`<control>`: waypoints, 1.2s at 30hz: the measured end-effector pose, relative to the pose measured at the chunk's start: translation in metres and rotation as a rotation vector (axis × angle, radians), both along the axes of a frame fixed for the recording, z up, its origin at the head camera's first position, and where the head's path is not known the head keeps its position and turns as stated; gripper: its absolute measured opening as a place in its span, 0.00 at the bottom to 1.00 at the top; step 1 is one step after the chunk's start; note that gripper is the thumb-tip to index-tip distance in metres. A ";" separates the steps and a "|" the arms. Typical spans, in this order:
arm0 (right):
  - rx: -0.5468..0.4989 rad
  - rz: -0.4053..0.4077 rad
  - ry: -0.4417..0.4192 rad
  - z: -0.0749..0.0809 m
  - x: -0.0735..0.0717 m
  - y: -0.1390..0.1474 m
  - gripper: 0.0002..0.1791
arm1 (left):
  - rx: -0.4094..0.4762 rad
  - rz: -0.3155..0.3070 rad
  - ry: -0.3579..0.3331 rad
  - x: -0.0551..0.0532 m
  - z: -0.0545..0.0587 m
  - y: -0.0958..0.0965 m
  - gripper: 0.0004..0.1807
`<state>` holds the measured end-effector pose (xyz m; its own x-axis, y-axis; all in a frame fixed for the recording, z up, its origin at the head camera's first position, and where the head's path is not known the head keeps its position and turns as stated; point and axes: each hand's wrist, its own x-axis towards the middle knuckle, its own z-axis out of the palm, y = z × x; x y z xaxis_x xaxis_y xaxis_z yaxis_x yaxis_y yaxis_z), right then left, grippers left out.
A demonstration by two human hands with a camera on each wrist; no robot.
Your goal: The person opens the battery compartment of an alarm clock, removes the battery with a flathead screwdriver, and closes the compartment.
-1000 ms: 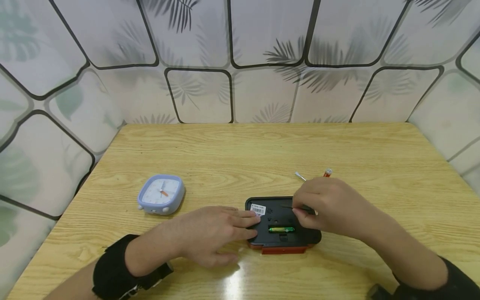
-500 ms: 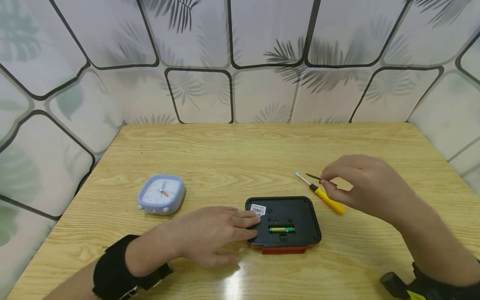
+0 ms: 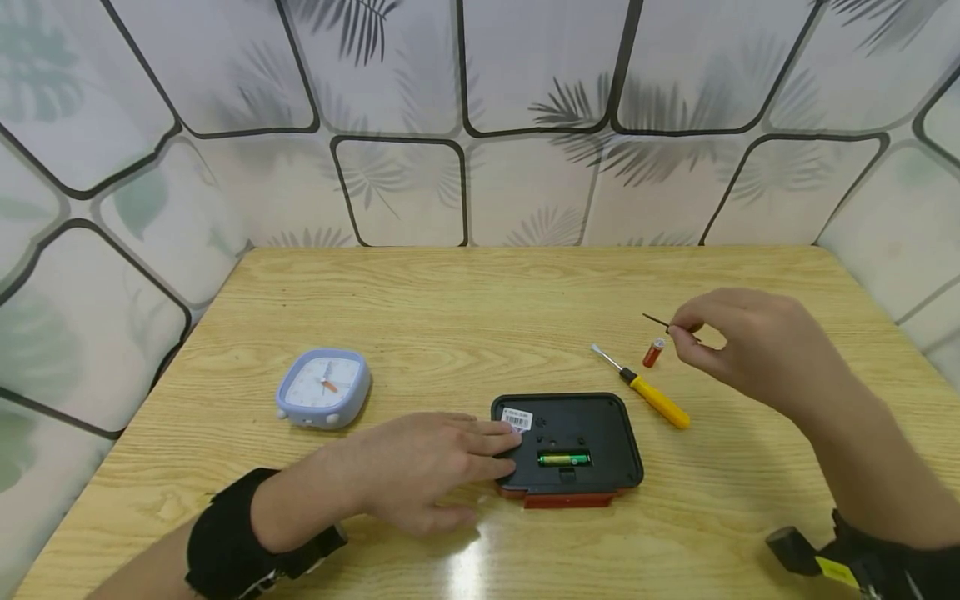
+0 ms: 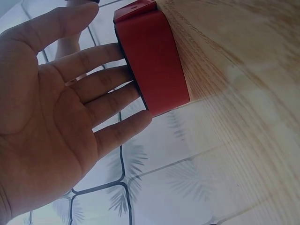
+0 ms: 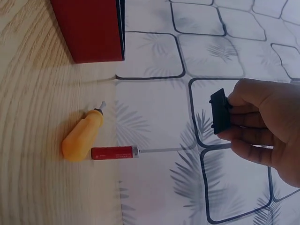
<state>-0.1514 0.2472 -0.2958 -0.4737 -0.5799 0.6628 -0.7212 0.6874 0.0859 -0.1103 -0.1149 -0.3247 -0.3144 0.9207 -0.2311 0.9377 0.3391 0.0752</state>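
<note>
A red device with a black back lies back-up on the table, a barcode label on its upper left. Its small battery compartment is uncovered, with a green battery inside. My left hand rests its straight fingertips on the left edge of that back; the left wrist view shows the palm open beside the red side. Above the table at the right, my right hand pinches a small black battery cover between thumb and fingers. The device's front is hidden.
Right of the device lies a screwdriver with a yellow handle. A red battery stands just behind it, near my right hand. A blue alarm clock sits at the left of the wooden table. Patterned walls close off the back and sides.
My right hand has moved from over the device to the right and back, carrying the battery cover, passing above the screwdriver. The left hand has stayed in place on the device.
</note>
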 end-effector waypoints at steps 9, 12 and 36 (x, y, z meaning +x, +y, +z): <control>0.089 -0.279 -0.217 -0.004 -0.008 0.015 0.04 | 0.000 0.006 -0.011 0.000 0.001 0.000 0.31; 0.132 -0.387 -0.349 -0.004 -0.010 0.019 0.04 | 0.000 0.005 -0.008 0.000 0.001 0.001 0.31; 0.313 -0.501 -0.862 -0.029 -0.035 0.039 0.09 | -0.004 0.015 -0.009 0.001 0.001 0.001 0.31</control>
